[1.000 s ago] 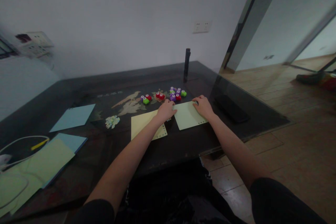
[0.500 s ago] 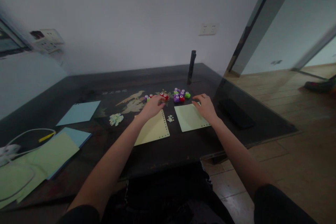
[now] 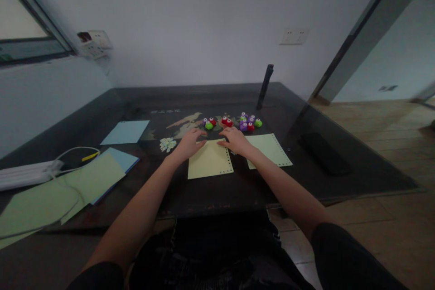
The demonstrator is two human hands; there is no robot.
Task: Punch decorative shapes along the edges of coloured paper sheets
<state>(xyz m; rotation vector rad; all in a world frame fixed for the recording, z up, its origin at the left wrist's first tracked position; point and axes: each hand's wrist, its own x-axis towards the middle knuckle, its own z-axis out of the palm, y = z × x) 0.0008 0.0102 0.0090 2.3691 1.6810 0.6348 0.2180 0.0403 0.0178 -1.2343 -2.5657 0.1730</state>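
Observation:
A pale yellow paper sheet (image 3: 210, 163) with a punched right edge lies on the dark table (image 3: 220, 190). My left hand (image 3: 189, 142) rests on its far left corner, fingers spread. My right hand (image 3: 236, 139) rests on its far right corner. To the right lies a light green sheet (image 3: 273, 150) with a punched edge, untouched. Beyond my hands sit several small red, purple and green craft punches (image 3: 249, 123); a nearer group (image 3: 208, 123) is just past my left fingertips. Whether either hand pinches the paper is unclear.
A small heap of paper bits (image 3: 167, 144) lies left of my left hand. A blue sheet (image 3: 125, 132), stacked green and blue sheets (image 3: 84, 181), a white power strip (image 3: 25, 174) with cable sit at left. A dark upright cylinder (image 3: 264, 86) stands at back; a black flat object (image 3: 324, 158) lies right.
My right hand left the green sheet and moved onto the yellow sheet. My left hand came back from the punches to the yellow sheet's far left corner. The view swung left.

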